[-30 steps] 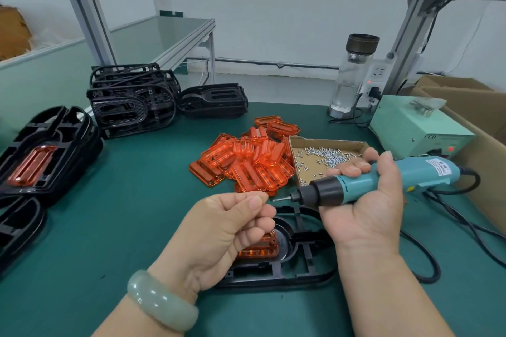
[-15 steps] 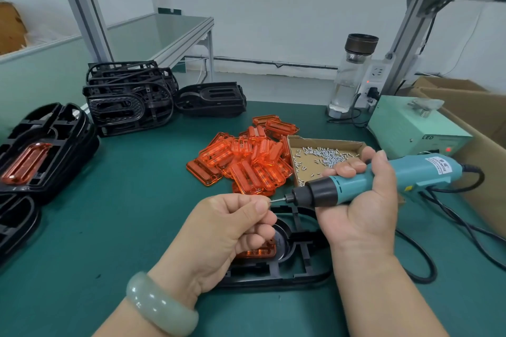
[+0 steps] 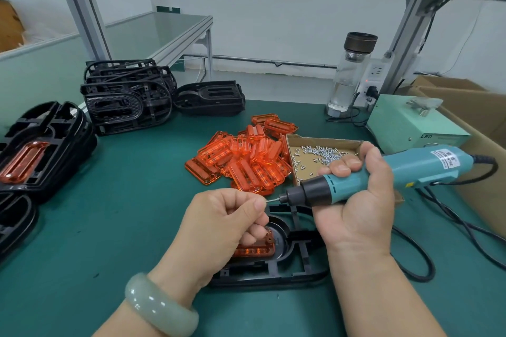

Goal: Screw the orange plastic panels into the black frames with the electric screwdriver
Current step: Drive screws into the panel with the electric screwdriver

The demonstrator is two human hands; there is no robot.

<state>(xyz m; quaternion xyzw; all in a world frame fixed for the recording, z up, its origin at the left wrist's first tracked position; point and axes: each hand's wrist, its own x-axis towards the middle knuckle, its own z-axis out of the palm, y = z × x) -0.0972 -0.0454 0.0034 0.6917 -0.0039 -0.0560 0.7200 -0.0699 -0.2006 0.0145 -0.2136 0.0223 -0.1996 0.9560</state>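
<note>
Green-matted bench (image 3: 115, 227) under a grey metal rack, white wall behind; right hand (image 3: 358, 208) clasping electric screwdriver (image 3: 383, 175), left hand (image 3: 219, 224) pinched closed

"LED" on pale green box (image 3: 416, 128), screwdriver label (image 3: 445, 159) too blurred to read

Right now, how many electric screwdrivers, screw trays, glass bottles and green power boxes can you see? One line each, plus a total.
Electric screwdriver: 1
Cardboard screw tray: 1
Glass bottle: 1
Green power box: 1
Total: 4
</note>
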